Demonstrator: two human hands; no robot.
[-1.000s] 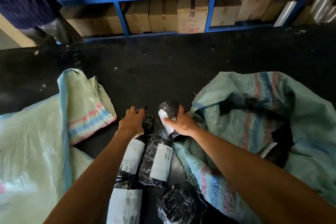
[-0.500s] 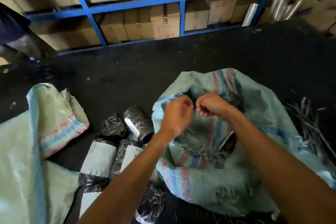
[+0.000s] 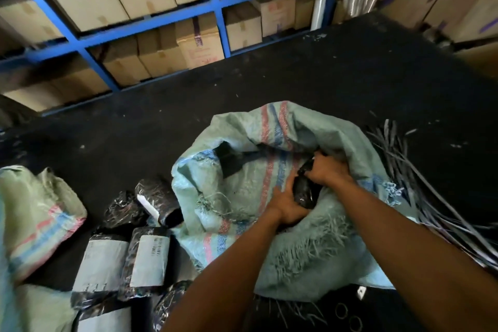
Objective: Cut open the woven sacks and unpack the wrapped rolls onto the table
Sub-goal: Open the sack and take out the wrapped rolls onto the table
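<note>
Both hands, earlier at sack [image 3: 242, 183] mouth, now inside, gripping black roll [image 3: 305, 191].

Black table [image 3: 269, 89] bears two woven sacks [image 3: 242, 183], wrapped rolls [image 3: 148, 259], straps [image 3: 431, 183].

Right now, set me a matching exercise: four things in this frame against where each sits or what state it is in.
Things:
1. black wrapped roll
2. labelled rolls
3. cardboard boxes
4. loose straps

Places or states:
A. on the blue shelving
B. gripped by both hands, left hand and right hand, in the open sack
C. right of the sack
D. left of the sack

Pairs: 1-B, 2-D, 3-A, 4-C
</note>
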